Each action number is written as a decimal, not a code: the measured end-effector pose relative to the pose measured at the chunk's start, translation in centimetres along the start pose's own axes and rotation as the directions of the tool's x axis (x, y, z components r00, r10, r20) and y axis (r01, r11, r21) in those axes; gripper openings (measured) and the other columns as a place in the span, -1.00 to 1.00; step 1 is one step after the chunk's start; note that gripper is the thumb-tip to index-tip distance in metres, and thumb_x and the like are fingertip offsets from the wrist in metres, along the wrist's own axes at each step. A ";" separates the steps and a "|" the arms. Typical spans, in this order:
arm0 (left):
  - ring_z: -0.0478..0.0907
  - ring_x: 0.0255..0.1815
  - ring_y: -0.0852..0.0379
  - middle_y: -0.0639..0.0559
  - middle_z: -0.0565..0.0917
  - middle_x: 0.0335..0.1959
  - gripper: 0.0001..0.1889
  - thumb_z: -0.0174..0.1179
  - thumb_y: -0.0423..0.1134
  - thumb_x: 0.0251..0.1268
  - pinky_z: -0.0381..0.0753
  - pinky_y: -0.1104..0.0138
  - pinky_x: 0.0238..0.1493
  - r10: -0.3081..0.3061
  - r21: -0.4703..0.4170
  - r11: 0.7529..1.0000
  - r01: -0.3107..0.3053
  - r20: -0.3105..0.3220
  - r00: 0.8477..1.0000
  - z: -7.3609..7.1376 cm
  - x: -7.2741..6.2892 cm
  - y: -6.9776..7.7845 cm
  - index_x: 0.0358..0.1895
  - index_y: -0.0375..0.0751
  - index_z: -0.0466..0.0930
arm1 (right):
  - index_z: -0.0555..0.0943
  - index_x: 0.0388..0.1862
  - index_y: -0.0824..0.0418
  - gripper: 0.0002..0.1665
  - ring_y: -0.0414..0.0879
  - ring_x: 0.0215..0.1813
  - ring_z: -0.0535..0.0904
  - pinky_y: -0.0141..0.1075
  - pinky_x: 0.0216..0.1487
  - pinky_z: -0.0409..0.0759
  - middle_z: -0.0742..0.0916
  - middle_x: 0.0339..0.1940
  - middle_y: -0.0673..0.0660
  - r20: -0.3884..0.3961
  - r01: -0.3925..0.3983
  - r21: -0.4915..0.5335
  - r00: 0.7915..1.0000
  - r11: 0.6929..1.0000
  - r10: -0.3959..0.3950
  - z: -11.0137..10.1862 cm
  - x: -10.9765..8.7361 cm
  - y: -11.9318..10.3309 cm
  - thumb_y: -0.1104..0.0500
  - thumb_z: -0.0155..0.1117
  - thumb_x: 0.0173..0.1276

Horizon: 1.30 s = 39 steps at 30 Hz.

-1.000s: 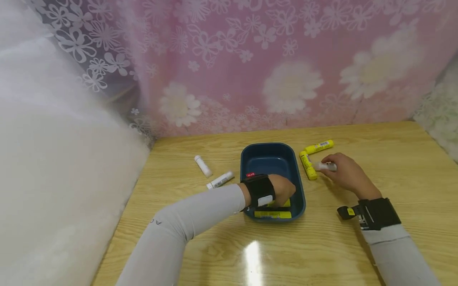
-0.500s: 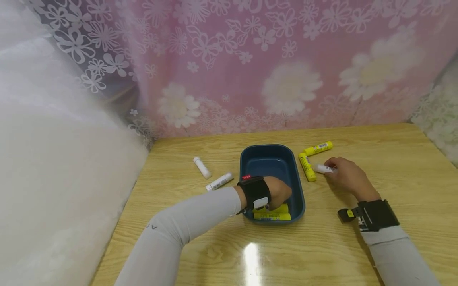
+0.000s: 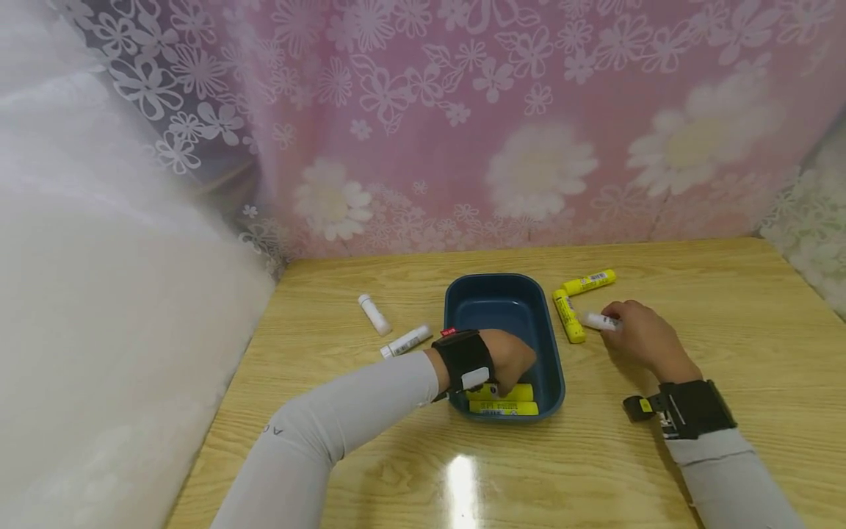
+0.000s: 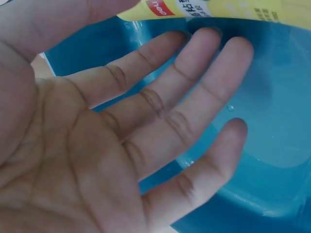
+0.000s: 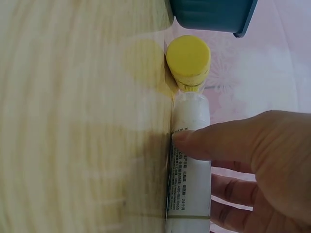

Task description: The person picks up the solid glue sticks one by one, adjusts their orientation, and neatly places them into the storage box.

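My left hand (image 3: 512, 356) is inside the blue tray (image 3: 558, 367), over two yellow glue sticks lying side by side, the rear one (image 3: 518, 392) and the front one (image 3: 504, 408). In the left wrist view its fingers (image 4: 194, 97) are spread and relaxed, with a yellow glue stick (image 4: 233, 10) just beyond them near the thumb. On the right, my right hand (image 3: 641, 334) pinches a white glue stick (image 3: 600, 321) lying on the table. The right wrist view shows the thumb on the near side of this stick (image 5: 189, 179), whose far end is close to a yellow glue stick (image 5: 188, 56).
Right of the tray lie two yellow glue sticks, one upright to the view (image 3: 568, 316) and one slanted (image 3: 588, 282). Two white glue sticks, the farther (image 3: 374, 314) and the nearer (image 3: 406, 342), lie left of the tray. A floral curtain (image 3: 423, 147) hangs behind the wooden table (image 3: 396, 470).
My left hand has shifted slightly left and lifted off the yellow glue stick, which shows more now. The right hand has drawn the white glue stick a little away from the yellow one.
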State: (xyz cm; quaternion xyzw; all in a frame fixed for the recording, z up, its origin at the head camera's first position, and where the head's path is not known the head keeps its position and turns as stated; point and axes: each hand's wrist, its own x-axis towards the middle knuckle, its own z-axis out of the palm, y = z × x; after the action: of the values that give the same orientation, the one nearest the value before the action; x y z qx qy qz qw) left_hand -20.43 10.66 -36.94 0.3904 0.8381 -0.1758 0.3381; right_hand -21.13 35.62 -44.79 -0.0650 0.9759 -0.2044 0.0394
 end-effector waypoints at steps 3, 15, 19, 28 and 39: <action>0.49 -0.06 0.23 0.21 0.58 -0.08 -0.59 0.42 -0.19 0.23 0.54 0.34 0.00 0.006 -0.012 1.000 -0.006 0.001 1.000 0.0 -0.1 -0.1 0.10 0.03 0.50 | 0.56 0.06 0.53 -0.58 0.26 -0.12 0.58 0.14 -0.15 0.53 0.63 -0.07 0.49 0.002 -0.004 -0.009 1.000 1.000 0.004 0.0 0.0 -0.1 0.25 0.32 0.33; 0.53 -0.11 0.25 0.19 0.61 -0.09 -0.65 0.39 -0.14 0.27 0.55 0.37 -0.10 0.044 -0.120 0.991 -0.058 -0.120 0.992 -1.0 -1.2 -1.2 0.07 0.00 0.53 | 0.55 0.10 0.50 -0.56 0.27 -0.12 0.59 0.13 -0.17 0.54 0.64 -0.06 0.48 -0.057 0.033 -0.008 0.998 0.999 -0.033 -0.7 -0.7 -1.0 0.23 0.31 0.36; 0.53 -0.12 0.26 0.16 0.62 -0.03 -0.62 0.32 -0.12 0.35 0.55 0.40 -0.14 0.057 -0.163 0.982 -0.092 -0.210 0.976 -1.2 -1.5 -1.8 0.18 -0.05 0.54 | 0.56 0.11 0.48 -0.57 0.29 -0.10 0.60 0.15 -0.16 0.54 0.63 -0.03 0.49 -0.102 0.064 0.007 0.993 0.998 -0.063 -1.6 -1.3 -2.2 0.21 0.29 0.39; 0.55 -0.12 0.23 0.02 0.63 0.06 -0.55 0.24 -0.10 0.44 0.52 0.44 -0.21 0.050 -0.291 0.933 -0.210 -0.473 0.879 -1.4 -2.2 -2.7 0.31 -0.14 0.49 | 0.53 0.19 0.44 -0.54 0.32 -0.07 0.62 0.15 -0.16 0.57 0.66 0.00 0.45 -0.252 0.185 0.123 0.956 0.975 -0.149 -3.5 -3.1 -5.9 0.18 0.32 0.43; 0.55 0.06 0.18 -0.02 0.58 0.18 -0.44 0.27 0.00 0.39 0.51 0.47 -0.15 -0.050 -0.334 0.903 -0.271 -0.708 0.704 -1.7 -3.7 -1.7 0.36 -0.12 0.42 | 0.54 0.14 0.40 -0.57 0.05 -0.07 0.66 -0.24 -0.13 0.69 0.68 -0.03 0.34 -0.351 0.261 0.292 0.924 0.920 -0.150 -4.7 -4.8 -9.1 0.21 0.37 0.39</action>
State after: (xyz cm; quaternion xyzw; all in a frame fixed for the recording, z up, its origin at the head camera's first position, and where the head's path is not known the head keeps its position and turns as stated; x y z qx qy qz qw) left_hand -20.78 8.56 -33.08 0.3975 0.8946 0.1884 0.0791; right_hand -15.83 29.90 -36.52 -0.1267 0.9078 -0.3774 -0.1316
